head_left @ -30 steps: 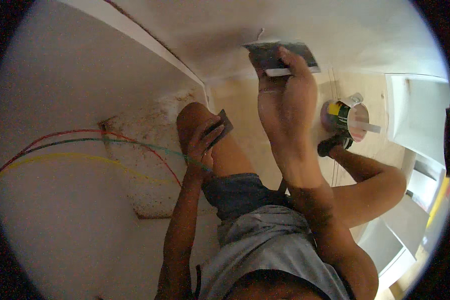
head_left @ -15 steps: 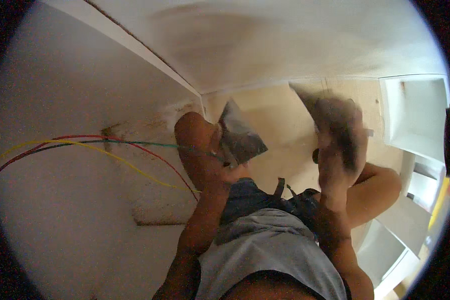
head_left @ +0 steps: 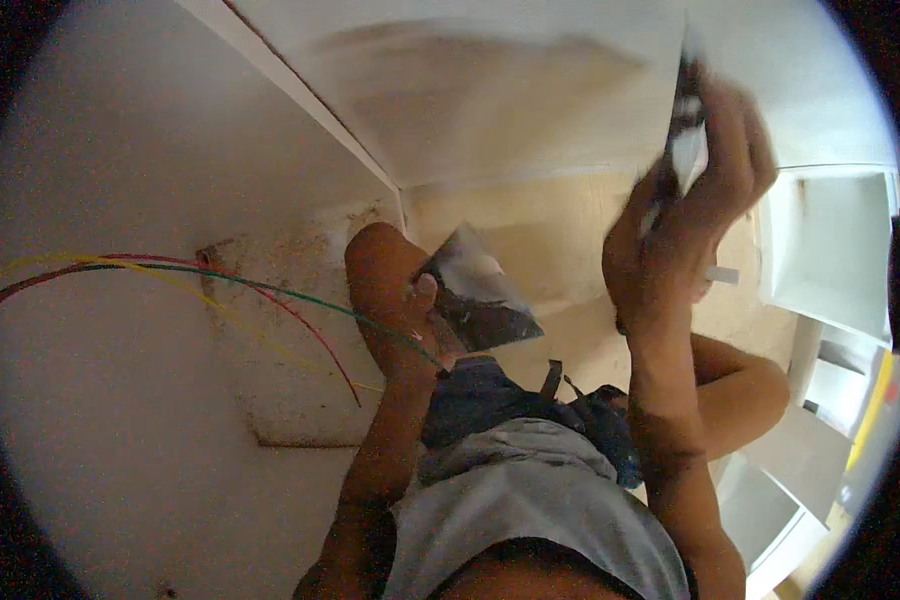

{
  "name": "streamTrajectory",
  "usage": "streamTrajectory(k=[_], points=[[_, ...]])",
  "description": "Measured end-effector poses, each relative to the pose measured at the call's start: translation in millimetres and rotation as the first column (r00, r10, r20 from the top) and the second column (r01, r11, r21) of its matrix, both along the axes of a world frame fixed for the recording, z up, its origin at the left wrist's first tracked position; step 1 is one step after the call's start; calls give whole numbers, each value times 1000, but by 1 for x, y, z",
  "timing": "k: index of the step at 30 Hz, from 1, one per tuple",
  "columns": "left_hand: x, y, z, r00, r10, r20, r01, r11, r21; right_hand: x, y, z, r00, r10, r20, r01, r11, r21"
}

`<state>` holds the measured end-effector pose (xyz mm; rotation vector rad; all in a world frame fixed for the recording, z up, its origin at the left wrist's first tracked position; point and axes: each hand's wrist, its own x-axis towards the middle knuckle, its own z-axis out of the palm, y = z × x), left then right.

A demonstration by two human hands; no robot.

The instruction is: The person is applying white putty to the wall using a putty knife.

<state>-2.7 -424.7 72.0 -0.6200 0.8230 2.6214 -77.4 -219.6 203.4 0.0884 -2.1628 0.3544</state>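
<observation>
My left hand (head_left: 432,325) grips a wide putty knife (head_left: 485,290) above my folded leg. Its broad metal blade has a dark smear along the lower part, and its handle is hidden in my fist. My right hand (head_left: 685,215) is raised toward the white wall (head_left: 530,70) and closed round a second putty knife (head_left: 685,125). That blade is seen nearly edge-on, pointing up at the wall, and is blurred. Red (head_left: 310,330), yellow (head_left: 215,305) and green (head_left: 310,300) wires come in from the left; the green one crosses in front of my left forearm.
Beside me on the left is a wall with a dirty, rough patch (head_left: 280,380). White open cabinet boxes (head_left: 835,240) stand at the right. A small white piece (head_left: 722,274) shows beside my right wrist. Brownish marks or shadows spread over the wall ahead.
My right hand has lifted its putty knife from low over the floor up toward the wall. My left hand and its knife have shifted slightly lower.
</observation>
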Motion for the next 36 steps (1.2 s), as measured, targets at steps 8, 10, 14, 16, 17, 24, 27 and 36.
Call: streamTrajectory(k=[8,10,14,16,17,24,27,36], points=[[19,-22,-47,991,123,-54,-130,980,-153,-42,-40,-140,988,22,151,-45,987,153],[17,-33,-54,995,94,27,-78,929,-362,-38,-39,-186,982,6,189,-36,987,155],[11,-36,-49,999,29,36,-23,985,-168,-26,-26,-250,922,65,383,-110,989,97],[3,-26,-44,993,82,83,-71,990,-120,-17,-12,-260,883,87,461,-131,989,64],[1,-21,-41,994,85,72,-75,989,-125,-5,-5,-257,779,152,609,-138,988,-71],[-12,30,-41,978,-112,177,62,962,265,87,4,-123,625,699,347,-341,645,-684],[-10,39,-40,963,-170,210,127,971,204,80,-9,-112,560,761,328,-378,587,-716],[27,4,-75,886,-162,-434,-55,894,-446,6,21,-53,997,55,56,-53,998,-26]])
